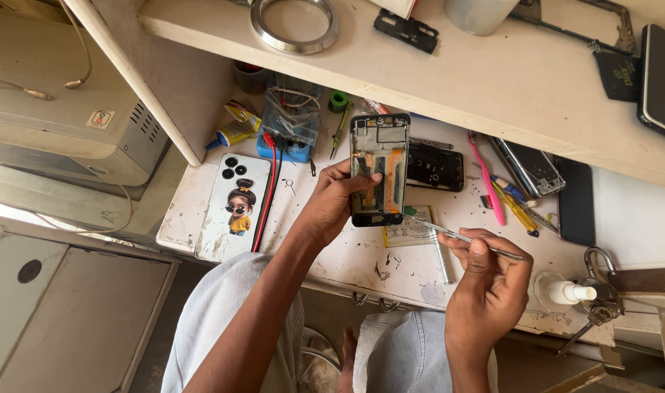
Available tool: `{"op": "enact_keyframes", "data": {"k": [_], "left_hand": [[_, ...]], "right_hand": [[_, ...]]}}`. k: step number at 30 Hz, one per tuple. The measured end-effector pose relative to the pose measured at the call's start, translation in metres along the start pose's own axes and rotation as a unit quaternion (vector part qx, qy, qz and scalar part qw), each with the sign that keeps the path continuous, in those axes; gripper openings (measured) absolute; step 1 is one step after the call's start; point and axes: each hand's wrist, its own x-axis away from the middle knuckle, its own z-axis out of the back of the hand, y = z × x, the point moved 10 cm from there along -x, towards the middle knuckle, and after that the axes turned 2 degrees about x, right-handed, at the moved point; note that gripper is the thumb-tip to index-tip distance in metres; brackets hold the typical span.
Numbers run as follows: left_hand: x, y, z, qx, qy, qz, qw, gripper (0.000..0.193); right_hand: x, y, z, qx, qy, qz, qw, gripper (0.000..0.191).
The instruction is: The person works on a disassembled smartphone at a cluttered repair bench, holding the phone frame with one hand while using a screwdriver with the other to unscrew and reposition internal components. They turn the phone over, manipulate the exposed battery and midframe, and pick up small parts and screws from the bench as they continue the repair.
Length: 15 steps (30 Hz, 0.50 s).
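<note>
Head view: opened phone (pixel 378 171) and tweezers (pixel 460 236) in hands.

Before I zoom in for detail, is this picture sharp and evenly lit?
Head view: daylight, mostly sharp; the opened phone in the left hand reads clearly; the right hand with its metal tool is sharp; the white shelf looks bright, and the edges bend slightly.

My left hand (pixel 332 200) covers the left edge of the opened phone (pixel 380 171), so its grip there is not fully visible. I cannot resolve the tip of the metal pick (pixel 456 236) at the phone's lower right corner. The frame's right edge cuts off a dark phone (pixel 663 80) on the shelf (pixel 492 73); the upper edge crops a white container (pixel 481 13).
</note>
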Motion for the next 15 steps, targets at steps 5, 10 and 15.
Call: {"op": "enact_keyframes", "data": {"k": [5,10,15], "left_hand": [[0.0,-0.001,-0.001,-0.005,0.0,0.005,1.0,0.011],[-0.002,-0.008,0.005,-0.023,0.008,0.021,0.999,0.011],[-0.004,-0.02,0.007,-0.113,0.0,0.019,0.993,0.013]], "right_hand": [[0.0,0.004,0.002,-0.023,0.001,0.001,1.0,0.012],[-0.004,0.012,0.004,-0.029,-0.012,-0.013,0.999,0.012],[-0.007,0.026,0.001,-0.042,-0.038,-0.043,0.997,0.014]]}}
